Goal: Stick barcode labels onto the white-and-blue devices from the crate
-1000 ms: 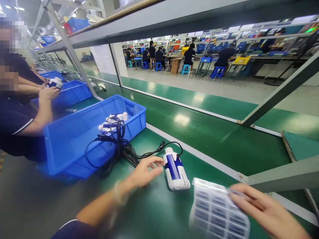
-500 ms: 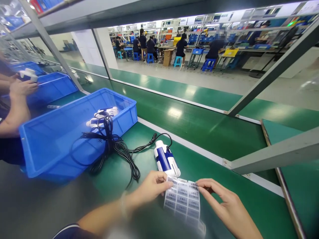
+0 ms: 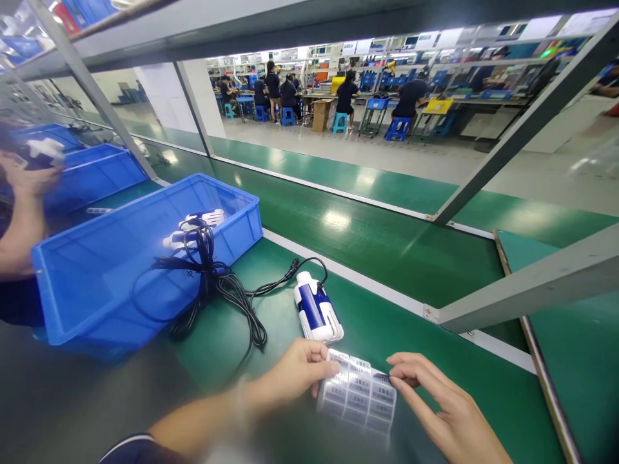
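My left hand (image 3: 304, 367) pinches the upper left edge of a sheet of silvery printed labels (image 3: 358, 396), thumb on top. At the sheet's upper right corner, the thumb and forefinger of my right hand (image 3: 435, 393) close on a label (image 3: 382, 376) whose edge looks lifted. Just beyond the sheet lies a white and blue plastic device (image 3: 318, 309), roughly bottle-shaped, on the green work surface. A black cable (image 3: 239, 290) runs from it to a coiled bundle by the blue bin.
The large blue bin (image 3: 145, 251) at left holds similar white and blue devices (image 3: 193, 229) and cable. A co-worker's arm (image 3: 24, 206) is at far left. Metal posts (image 3: 532, 283) frame the bench, with a green belt (image 3: 338, 222) beyond. Several people sit across the aisle.
The sheet has tilted and its upper right corner now looks lifted under my right fingers. My right hand has shifted slightly right, and the view has moved a little.
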Demonstrator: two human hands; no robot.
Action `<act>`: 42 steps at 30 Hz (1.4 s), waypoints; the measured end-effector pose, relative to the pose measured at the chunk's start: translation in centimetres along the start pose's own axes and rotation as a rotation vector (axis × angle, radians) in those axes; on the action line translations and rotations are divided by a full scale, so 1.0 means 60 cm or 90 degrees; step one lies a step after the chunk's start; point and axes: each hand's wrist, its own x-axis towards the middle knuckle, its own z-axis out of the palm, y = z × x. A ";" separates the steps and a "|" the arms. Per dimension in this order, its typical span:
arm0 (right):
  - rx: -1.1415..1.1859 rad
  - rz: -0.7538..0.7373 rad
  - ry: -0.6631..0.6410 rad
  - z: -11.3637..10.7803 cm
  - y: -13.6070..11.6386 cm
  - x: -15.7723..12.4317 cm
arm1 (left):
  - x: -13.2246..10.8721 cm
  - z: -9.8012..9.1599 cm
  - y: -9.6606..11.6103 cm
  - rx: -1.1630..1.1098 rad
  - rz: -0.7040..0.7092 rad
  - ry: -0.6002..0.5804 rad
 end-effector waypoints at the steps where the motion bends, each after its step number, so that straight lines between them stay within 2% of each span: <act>1: 0.002 -0.010 0.022 -0.007 0.001 -0.004 | -0.001 0.003 -0.004 0.010 -0.012 -0.012; 4: 0.036 0.010 0.139 -0.032 0.005 -0.010 | -0.008 0.010 0.001 0.158 -0.004 -0.016; 6: 0.076 0.045 0.230 -0.046 0.006 -0.003 | -0.011 0.005 0.022 0.315 0.089 0.085; 8: 0.121 0.082 0.277 -0.052 0.003 0.015 | -0.003 -0.010 0.052 0.436 0.221 0.240; 10: 0.177 0.095 0.276 -0.048 -0.003 0.044 | 0.022 -0.034 0.080 0.496 0.317 0.348; 12: 0.239 0.086 0.247 -0.035 -0.013 0.079 | 0.061 -0.057 0.099 0.512 0.333 0.383; 16: 0.332 0.048 0.175 0.005 -0.035 0.144 | 0.141 -0.080 0.102 0.484 0.283 0.378; 19: 0.354 0.043 0.116 0.028 -0.044 0.165 | 0.165 -0.085 0.095 0.457 0.292 0.363; 24: 0.344 0.105 -0.001 0.047 -0.042 0.155 | 0.142 -0.107 0.084 0.363 0.338 0.288; 27: 0.352 0.138 -0.041 0.061 -0.045 0.152 | 0.128 -0.119 0.075 0.273 0.370 0.279; 30: 0.372 0.165 -0.066 0.080 -0.051 0.157 | 0.123 -0.119 0.068 0.208 0.418 0.267; 32: 0.389 0.189 -0.081 0.095 -0.053 0.161 | 0.120 -0.115 0.067 0.194 0.444 0.274; 38: 0.452 0.230 -0.097 0.126 -0.052 0.166 | 0.103 -0.113 0.086 0.196 0.513 0.366; 42: 0.478 0.219 -0.089 0.142 -0.051 0.166 | 0.097 -0.117 0.093 0.180 0.574 0.362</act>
